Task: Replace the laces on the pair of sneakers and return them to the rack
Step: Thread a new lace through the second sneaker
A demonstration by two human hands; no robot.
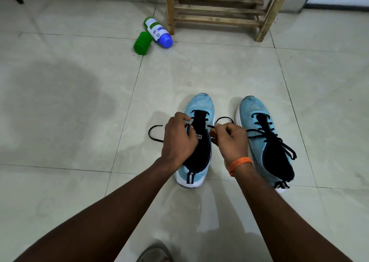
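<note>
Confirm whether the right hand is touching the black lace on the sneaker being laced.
Touching. The head view shows the right hand pinching the black lace beside the tongue of the sneaker, with the lace looping out above the knuckles.

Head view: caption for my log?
Left hand and right hand pinch a lace over one blue sneaker; the laced sneaker stands beside.

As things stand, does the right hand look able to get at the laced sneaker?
Probably yes. The laced sneaker stands just beside the right hand with nothing between them, but that hand pinches the lace of the other sneaker and would have to let go first.
</note>
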